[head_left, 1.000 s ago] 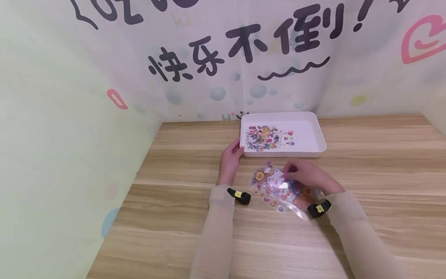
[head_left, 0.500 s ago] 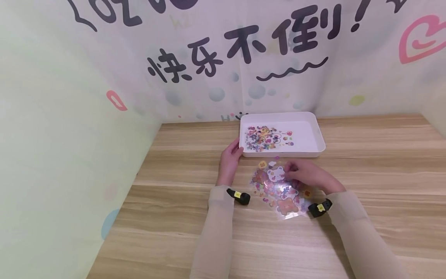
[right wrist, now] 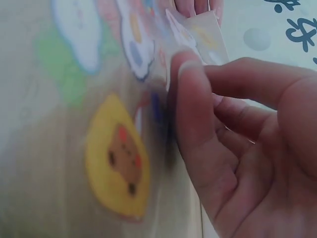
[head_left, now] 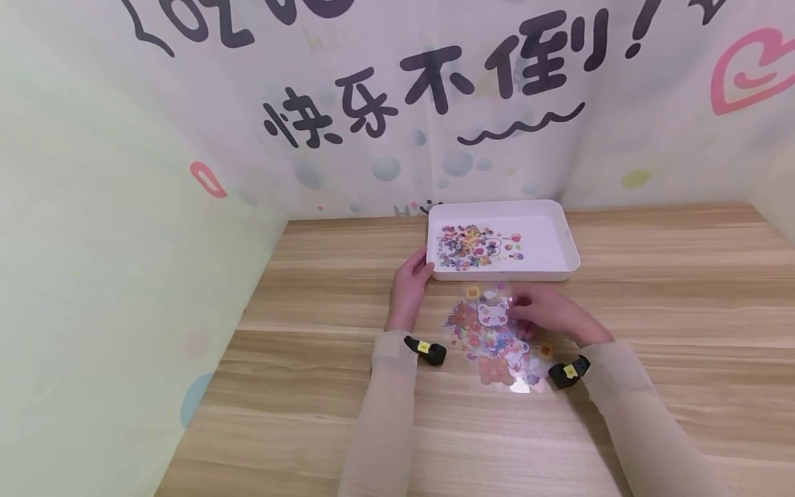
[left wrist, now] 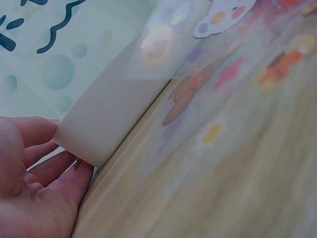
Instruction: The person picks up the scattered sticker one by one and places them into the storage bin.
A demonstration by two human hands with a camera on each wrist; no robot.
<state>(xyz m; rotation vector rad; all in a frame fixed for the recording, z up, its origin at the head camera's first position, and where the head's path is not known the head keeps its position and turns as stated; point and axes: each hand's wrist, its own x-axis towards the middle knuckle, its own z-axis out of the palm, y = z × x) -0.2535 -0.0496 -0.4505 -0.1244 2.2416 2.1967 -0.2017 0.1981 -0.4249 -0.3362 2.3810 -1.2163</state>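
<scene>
A white tray (head_left: 562,238) stands on the wooden table (head_left: 652,331) and holds one colourful sticker sheet (head_left: 475,245). My left hand (head_left: 417,270) rests against the tray's front-left corner (left wrist: 99,129), its fingers (left wrist: 54,183) relaxed around it. A clear sticker sheet (head_left: 491,338) with bears and small figures lies just in front of the tray. My right hand (head_left: 518,304) pinches its far edge between thumb (right wrist: 198,129) and fingers. Close up, that sheet (right wrist: 119,153) shows a yellow bear sticker. The same sheet (left wrist: 213,99) overlaps the tray wall.
Printed cloth walls (head_left: 124,241) close off the left and the back of the table. Bare wood runs to the right of the tray and in front of my arms. Black wrist cameras (head_left: 428,351) sit on both sleeves.
My right hand has turned the clear sheet and slid it toward the tray, so its far end now reaches the tray's front wall. The left hand has stayed put.
</scene>
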